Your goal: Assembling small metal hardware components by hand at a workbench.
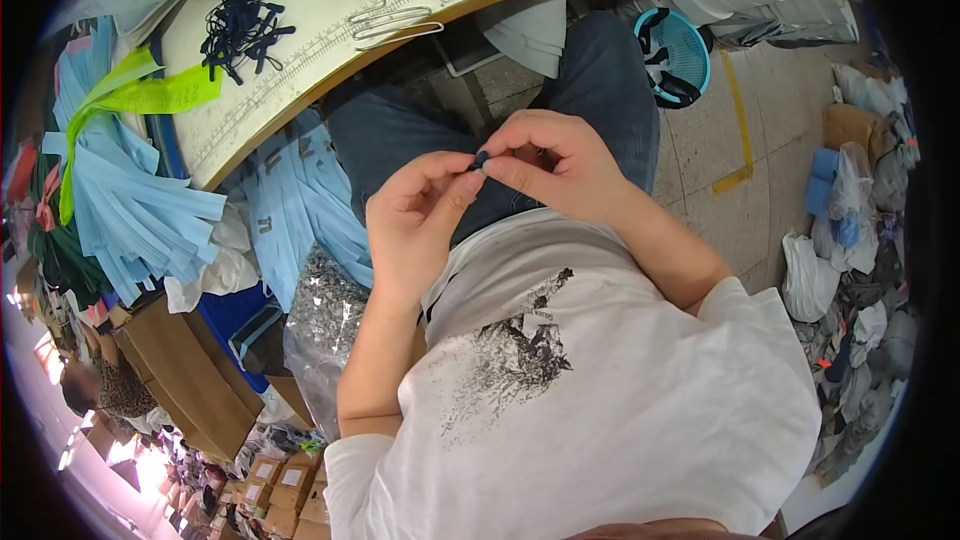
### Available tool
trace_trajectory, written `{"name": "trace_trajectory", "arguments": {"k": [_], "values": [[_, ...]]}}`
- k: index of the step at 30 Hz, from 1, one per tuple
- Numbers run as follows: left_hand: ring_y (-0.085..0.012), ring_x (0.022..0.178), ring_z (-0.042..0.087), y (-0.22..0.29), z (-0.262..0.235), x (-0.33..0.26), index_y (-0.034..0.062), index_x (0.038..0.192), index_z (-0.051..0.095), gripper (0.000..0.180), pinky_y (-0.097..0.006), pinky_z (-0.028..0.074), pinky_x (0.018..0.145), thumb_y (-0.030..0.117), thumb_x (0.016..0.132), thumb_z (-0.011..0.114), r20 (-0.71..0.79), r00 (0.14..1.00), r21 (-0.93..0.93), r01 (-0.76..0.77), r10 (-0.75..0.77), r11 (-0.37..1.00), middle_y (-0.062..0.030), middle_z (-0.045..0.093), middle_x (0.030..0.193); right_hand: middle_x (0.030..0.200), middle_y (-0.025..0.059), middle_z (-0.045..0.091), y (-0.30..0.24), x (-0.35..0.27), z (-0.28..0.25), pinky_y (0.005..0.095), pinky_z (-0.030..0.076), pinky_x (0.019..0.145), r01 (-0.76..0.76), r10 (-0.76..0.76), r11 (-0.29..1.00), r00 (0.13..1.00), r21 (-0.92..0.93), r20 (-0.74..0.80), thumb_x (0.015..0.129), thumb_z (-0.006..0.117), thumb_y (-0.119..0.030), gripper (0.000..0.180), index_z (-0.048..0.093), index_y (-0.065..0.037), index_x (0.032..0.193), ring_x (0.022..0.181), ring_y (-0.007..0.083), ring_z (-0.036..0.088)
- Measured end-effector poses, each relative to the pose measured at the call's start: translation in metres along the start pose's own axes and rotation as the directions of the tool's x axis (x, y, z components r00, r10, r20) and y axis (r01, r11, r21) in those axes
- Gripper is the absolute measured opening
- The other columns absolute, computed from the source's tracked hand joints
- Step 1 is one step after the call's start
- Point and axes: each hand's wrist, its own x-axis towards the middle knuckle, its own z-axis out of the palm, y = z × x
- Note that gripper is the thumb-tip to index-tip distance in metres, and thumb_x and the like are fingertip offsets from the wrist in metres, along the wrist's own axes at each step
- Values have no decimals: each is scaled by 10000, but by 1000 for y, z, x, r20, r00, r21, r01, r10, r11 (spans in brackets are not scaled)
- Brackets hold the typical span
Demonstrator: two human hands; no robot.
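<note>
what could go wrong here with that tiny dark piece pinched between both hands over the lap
1. The small dark piece is pinched only at the fingertips of the left hand and right hand; if it slips, it may vanish against the dark jeans or into the clear bag of metal bits.
2. The pile of dark pieces sits across the table, so reaching may be awkward.

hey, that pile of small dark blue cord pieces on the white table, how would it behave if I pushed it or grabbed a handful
The pile of small dark blue cord pieces looks thin and loose, so probably light and floppy. Pushed, it would likely scatter across the white table; strands may snag together.
</note>
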Motion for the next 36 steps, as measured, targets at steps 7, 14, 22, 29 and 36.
{"name": "trace_trajectory", "arguments": {"k": [7, 14, 22, 29, 36], "values": [[-94, 769, 580, -7, 4, 1, -35, 1007, 638, 205, -208, 469, 696, -78, 809, 668, 32, 957, 188, -289, 288, 939, -78, 637, 959, 812, -17, 582, -13, -7, 1, 175, 376, 544, -101, 100, 990, 995, 101, 18, 893, 645, -81, 103, 623, -26, 977, 639, 17, 480], [-103, 683, 593, -8, 12, 2, -37, 950, 644, 242, -215, 480, 637, -78, 727, 728, -60, 931, 282, -330, 360, 901, -96, 654, 914, 848, -4, 595, -10, -6, 7, 169, 402, 590, -63, 72, 975, 997, 214, -36, 925, 605, -87, 106, 597, 0, 984, 710, 21, 511], [-96, 792, 589, -6, 13, 2, -48, 999, 637, 234, -218, 484, 690, -116, 779, 675, -119, 953, 25, -278, 278, 960, -96, 644, 962, 838, -4, 594, -15, -3, 5, 159, 381, 554, -119, 146, 940, 987, 319, -61, 932, 598, -116, 99, 593, -22, 963, 666, 6, 480], [-138, 846, 601, -7, 16, -3, -51, 1016, 589, 259, -241, 497, 746, -168, 787, 617, -110, 925, -73, -371, 363, 926, -146, 627, 1011, 777, -19, 595, -18, 2, 5, 166, 346, 480, -230, 308, 849, 947, 475, -92, 928, 603, -185, 155, 607, -31, 948, 579, 4, 454], [-190, 808, 648, -8, 16, 5, -43, 1001, 565, 204, -304, 564, 709, -144, 825, 584, -13, 853, -59, -521, 521, 852, -183, 613, 1015, 770, -8, 584, -14, 7, 6, 159, 298, 435, -263, 380, 742, 923, 617, -64, 927, 596, -191, 143, 608, -50, 947, 539, 5, 426]]}}
